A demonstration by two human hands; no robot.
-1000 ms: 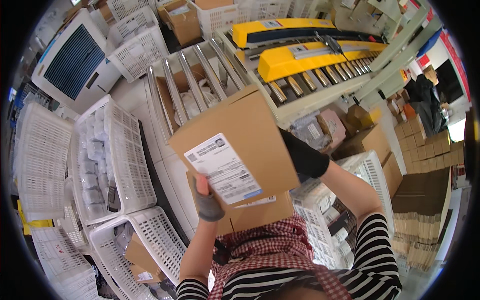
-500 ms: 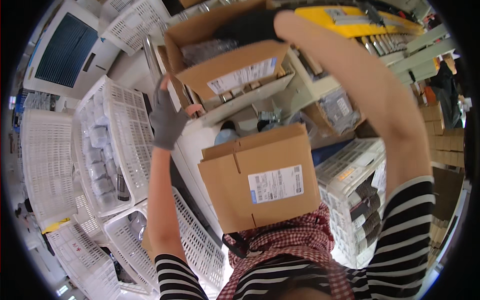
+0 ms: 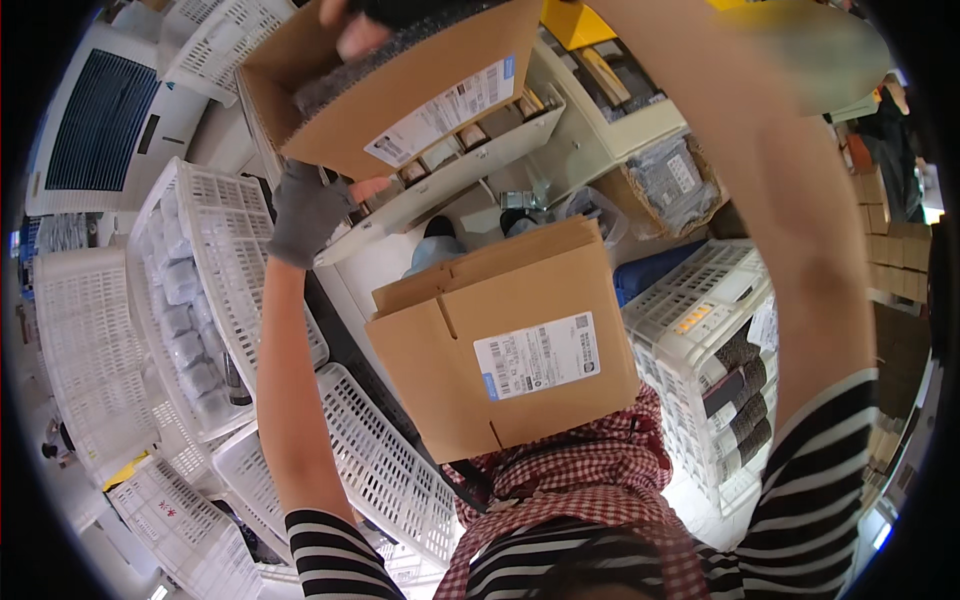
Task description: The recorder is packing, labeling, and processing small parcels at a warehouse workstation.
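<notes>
An open cardboard box (image 3: 345, 130) with a shipping label sits tilted at the top. My left hand (image 3: 308, 210), in a grey glove with bare fingertips, grips its near left corner; the thumb sticks out below the box and the other fingers are partly hidden. Dark bubble wrap (image 3: 375, 68) shows inside the box. My right hand (image 3: 365, 30), in a black glove, reaches into the box over the wrap. Its bare fingertips are blurred but look apart, and the frame's top edge cuts off part of it. Flat folded cardboard boxes (image 3: 450, 400) lean against my apron.
White plastic crates (image 3: 240, 270) with wrapped items stand at left. At right is a crate (image 3: 690, 300) holding dark rolled items. A carton (image 3: 650, 205) of grey plastic-wrapped packages stands beyond it. Behind the open box runs a pale bench edge (image 3: 440, 180).
The open box has shifted left and nearer the top edge. My left hand has moved down and left to its corner, while my right hand has moved left inside it.
</notes>
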